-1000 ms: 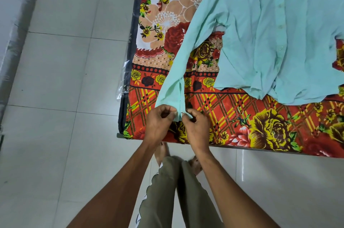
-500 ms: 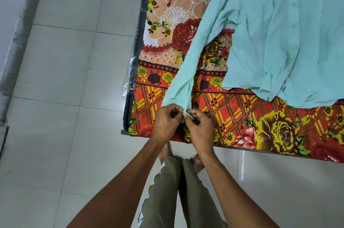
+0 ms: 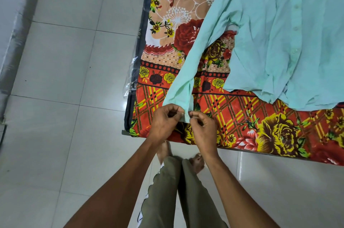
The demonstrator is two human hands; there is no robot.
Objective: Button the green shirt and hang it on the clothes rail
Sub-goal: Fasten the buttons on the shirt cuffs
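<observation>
Floral red-and-yellow bedsheet (image 3: pixel 232 116) over a mattress, pale tiled floor (image 3: pixel 65 97), olive trousers (image 3: pixel 167 199), bare feet (image 3: pixel 197 162).

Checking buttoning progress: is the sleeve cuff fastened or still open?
Open: the sleeve cuff shows a slit with parted edges; left hand and right hand pinch them.

Bare forearms, no sleeves reaching the wrists. No rings, watch or bracelets on left hand (image 3: pixel 165 121) or right hand (image 3: pixel 203 131). Olive-green trousers (image 3: pixel 178 194) below, loose-legged, with a scalloped wavy edge and a white stripe down the outer left seam. Bare feet (image 3: pixel 197 162), no footwear.
</observation>
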